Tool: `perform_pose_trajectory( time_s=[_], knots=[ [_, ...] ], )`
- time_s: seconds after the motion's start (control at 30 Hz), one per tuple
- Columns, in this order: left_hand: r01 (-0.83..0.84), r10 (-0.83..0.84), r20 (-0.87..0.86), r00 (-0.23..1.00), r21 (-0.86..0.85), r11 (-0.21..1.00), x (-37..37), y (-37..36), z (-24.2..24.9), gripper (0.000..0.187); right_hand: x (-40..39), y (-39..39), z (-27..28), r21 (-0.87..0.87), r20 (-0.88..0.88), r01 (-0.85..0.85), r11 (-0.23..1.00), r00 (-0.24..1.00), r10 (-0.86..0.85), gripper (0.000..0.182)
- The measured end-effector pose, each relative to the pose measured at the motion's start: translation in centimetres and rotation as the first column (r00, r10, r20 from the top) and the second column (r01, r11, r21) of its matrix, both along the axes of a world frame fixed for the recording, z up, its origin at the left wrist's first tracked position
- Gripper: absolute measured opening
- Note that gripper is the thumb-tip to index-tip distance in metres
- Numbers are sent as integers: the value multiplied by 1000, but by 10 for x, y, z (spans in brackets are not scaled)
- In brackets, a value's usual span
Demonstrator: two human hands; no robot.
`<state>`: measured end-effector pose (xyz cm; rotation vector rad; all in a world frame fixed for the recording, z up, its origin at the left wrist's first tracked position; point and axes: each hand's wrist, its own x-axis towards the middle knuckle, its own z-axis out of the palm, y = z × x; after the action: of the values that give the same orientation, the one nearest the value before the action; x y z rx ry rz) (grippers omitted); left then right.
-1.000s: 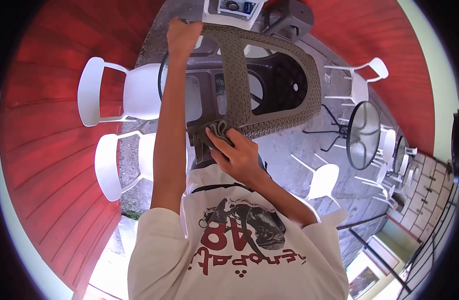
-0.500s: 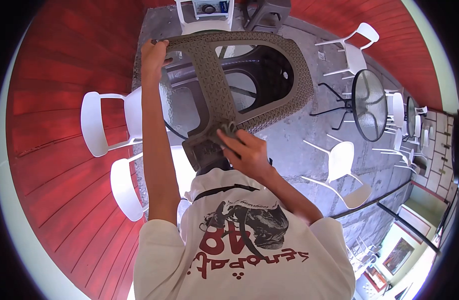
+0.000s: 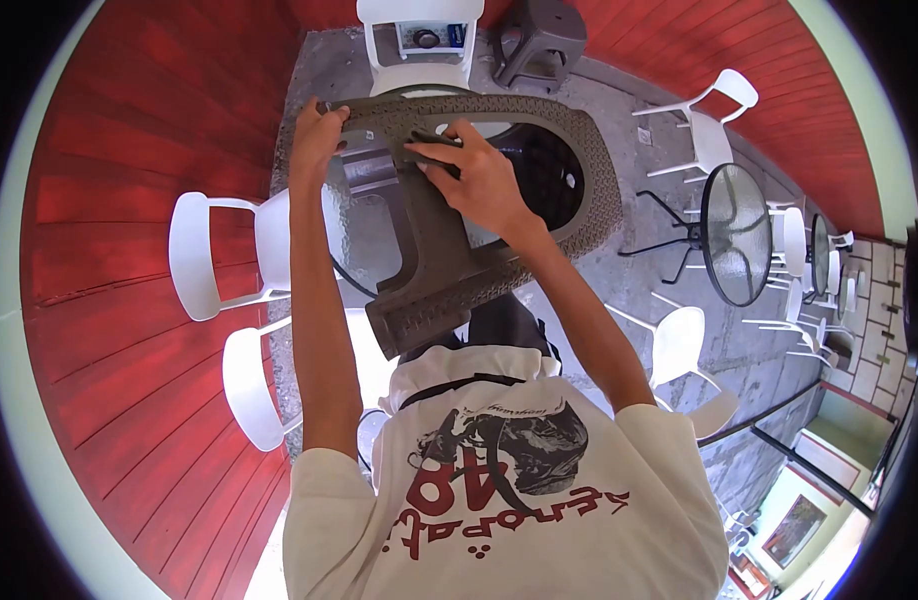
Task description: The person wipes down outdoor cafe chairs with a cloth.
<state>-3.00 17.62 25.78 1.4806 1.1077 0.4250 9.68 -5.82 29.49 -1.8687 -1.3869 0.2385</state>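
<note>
A brown plastic chair (image 3: 441,225) with a woven-pattern surface lies tipped in front of me, over a glass-topped table (image 3: 364,232). My left hand (image 3: 319,140) is closed around the chair's far left edge. Pressed against the chair's cross slat is my right hand (image 3: 474,180), with a dark grey cloth (image 3: 436,140) bunched under its fingers. Most of the cloth is hidden by that hand. The chair's near end is close to my waist.
White chairs (image 3: 191,255) stand at the left, at the far side and at the right. A brown stool (image 3: 541,45) is by the far red wall (image 3: 669,40). Round glass tables, one a black-rimmed table (image 3: 737,235), stand at the right. A small white shelf (image 3: 404,38) holds a dark round object.
My right hand and the cloth have moved from the chair's near end up the slat to its far part. My left hand keeps its hold on the edge.
</note>
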Motion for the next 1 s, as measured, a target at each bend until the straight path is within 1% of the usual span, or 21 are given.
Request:
perform_pose_trajectory(
  time_s=[0.13,0.23,0.3,0.37,0.43,0.47,0.53,0.57,0.67,0.73,0.77,0.8,0.87,0.9,0.97,1.0],
  knots=[
    [-23,23,-17,1000,12,1000,3,1,-3,80,22,38,-12,78,-17,13,997,1000,-12,30],
    [-97,100,60,993,-52,994,6,-7,-2,79,20,32,-7,74,-1,-17,997,1000,17,29],
    [-149,155,82,984,-79,986,7,-11,1,78,9,5,2,56,56,-127,990,991,124,34],
    [-205,213,79,974,-96,974,8,-18,8,77,-6,-34,9,112,74,-307,945,951,300,37],
    [-196,199,33,979,-74,978,11,-22,16,71,-17,-75,7,37,52,-470,882,882,468,44],
    [-189,190,8,982,-65,980,11,-22,17,68,-18,-81,7,33,79,-528,848,848,525,45],
    [-170,172,41,984,-64,983,7,-25,17,68,-16,-89,7,17,126,-627,778,774,621,49],
    [-159,163,59,985,-62,985,6,-26,17,68,-7,-80,8,-21,162,-654,756,744,648,50],
    [-59,55,72,996,53,997,-3,-24,18,72,25,-25,-7,128,201,-590,797,803,562,45],
    [-95,86,102,991,93,991,-4,-26,11,72,43,17,-8,153,151,-478,865,876,458,38],
    [-111,99,113,989,110,988,-7,-27,8,72,52,40,-9,156,98,-435,887,900,424,36],
    [-99,90,110,990,82,992,-10,-27,6,72,57,55,-10,157,47,-389,908,921,387,34],
    [-70,66,119,991,30,997,-11,-24,7,72,57,61,-12,197,51,-393,898,919,391,33],
    [-88,83,127,988,30,996,-11,-25,5,72,58,64,-13,214,57,-393,894,919,390,32],
    [-115,110,140,984,22,993,-8,-28,9,72,53,42,-9,180,24,-423,888,904,426,35],
    [-112,109,112,988,24,993,-8,-28,12,71,49,24,-8,164,5,-437,885,897,442,36]
  ],
)
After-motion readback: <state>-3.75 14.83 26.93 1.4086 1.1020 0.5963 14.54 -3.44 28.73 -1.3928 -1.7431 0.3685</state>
